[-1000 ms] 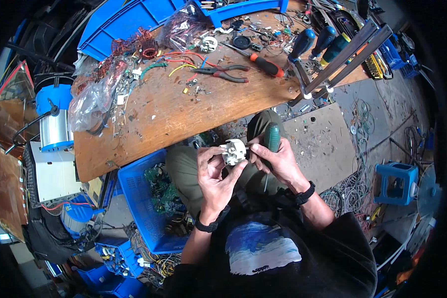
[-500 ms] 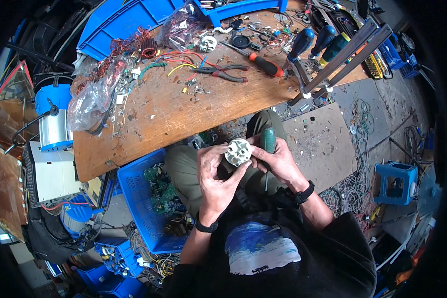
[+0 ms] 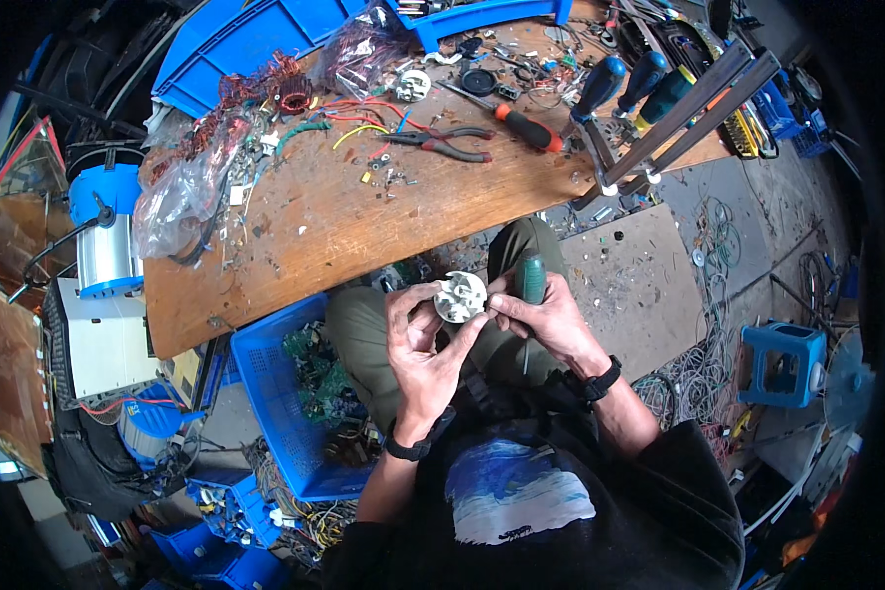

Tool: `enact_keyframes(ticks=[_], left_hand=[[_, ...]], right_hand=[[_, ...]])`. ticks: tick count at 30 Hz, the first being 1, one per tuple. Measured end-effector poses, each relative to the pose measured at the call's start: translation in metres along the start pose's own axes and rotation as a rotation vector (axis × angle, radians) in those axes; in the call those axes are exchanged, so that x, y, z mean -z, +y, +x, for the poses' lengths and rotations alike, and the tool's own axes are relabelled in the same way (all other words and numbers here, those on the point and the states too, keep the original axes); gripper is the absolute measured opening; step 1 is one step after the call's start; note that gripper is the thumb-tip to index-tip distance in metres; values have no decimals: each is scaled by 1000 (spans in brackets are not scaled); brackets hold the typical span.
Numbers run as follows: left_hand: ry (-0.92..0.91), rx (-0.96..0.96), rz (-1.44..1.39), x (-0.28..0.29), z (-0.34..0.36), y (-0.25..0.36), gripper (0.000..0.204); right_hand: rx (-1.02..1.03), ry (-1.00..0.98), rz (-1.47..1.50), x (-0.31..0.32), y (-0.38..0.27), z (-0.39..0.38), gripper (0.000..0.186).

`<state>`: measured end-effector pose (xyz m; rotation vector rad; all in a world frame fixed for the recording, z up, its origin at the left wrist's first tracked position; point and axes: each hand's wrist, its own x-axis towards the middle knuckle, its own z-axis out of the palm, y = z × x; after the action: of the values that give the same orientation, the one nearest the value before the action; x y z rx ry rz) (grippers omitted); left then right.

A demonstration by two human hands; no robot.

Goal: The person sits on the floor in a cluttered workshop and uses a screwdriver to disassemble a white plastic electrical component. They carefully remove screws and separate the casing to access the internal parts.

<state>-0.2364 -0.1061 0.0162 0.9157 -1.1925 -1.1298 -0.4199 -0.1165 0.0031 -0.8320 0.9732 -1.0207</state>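
A round white plastic part [image 3: 459, 297] with cut-outs and small inner pieces is held above my lap. My left hand [image 3: 422, 339] grips it from the left, thumb below and fingers along its upper edge. In my right hand [image 3: 551, 317] sits a screwdriver with a green handle [image 3: 532, 279], its shaft pointing down toward me. The right thumb and forefinger are pinched together at the part's right edge; whether something small is between them I cannot make out.
Beyond my knees stands a wooden table [image 3: 344, 231] carrying red-handled pliers [image 3: 442, 144], an orange-black screwdriver [image 3: 526, 128], copper coils [image 3: 293, 90] and another white round part [image 3: 413, 86]. Clamps [image 3: 659, 128] grip its right end. A blue crate [image 3: 275, 413] with circuit boards is at my left.
The white round part has moved slightly left and tilted in my left hand. My right fingertips have come off its face to its right edge, keeping the screwdriver.
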Motion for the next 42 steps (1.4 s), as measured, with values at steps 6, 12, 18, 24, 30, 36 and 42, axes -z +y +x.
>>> enact_keyframes(ticks=[6, 12, 18, 24, 30, 36, 42], left_hand=[[-1, -9, 39, -4, 1, 8, 71], [-57, -17, 146, 5, -2, -6, 68], [-83, -56, 128, 4, 0, -6, 55], [-84, -59, 151, 4, 2, -3, 54], [-97, -102, 161, 3, 5, -3, 51], [-87, -130, 188, 3, 3, -5, 42], [-77, -127, 317, 11, 1, -8, 29]], right_hand=[[-1, 18, 26, -4, -5, -1, 24], [42, 7, 136, -4, -6, -1, 28], [8, -1, 15, -4, -9, -4, 27], [-14, 17, 14, -8, -16, -6, 26], [-6, 25, 15, -5, -13, -6, 26], [-5, 70, 27, -8, -16, -6, 26], [40, 108, -3, -9, -17, -7, 24]])
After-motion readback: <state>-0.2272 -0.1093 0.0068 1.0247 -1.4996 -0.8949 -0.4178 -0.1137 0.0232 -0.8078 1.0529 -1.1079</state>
